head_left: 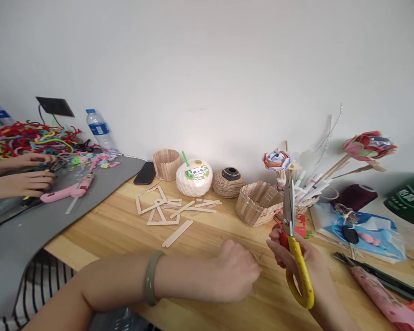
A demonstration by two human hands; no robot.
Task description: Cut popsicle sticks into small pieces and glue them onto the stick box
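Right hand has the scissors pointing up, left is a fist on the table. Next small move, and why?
Probably tip the scissors down toward the left hand. The right hand holds them upright, blades shut and cutting nothing, while the left hand rests closed on the wooden table; whether it holds anything is hidden. The loose craft sticks lie out of the blades' reach.

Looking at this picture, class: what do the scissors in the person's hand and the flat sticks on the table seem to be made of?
Scissors: shiny grey blades, likely metal; glossy yellow and red handles, probably plastic.
Flat sticks: pale, matt, rounded ends, apparently unfinished wood.
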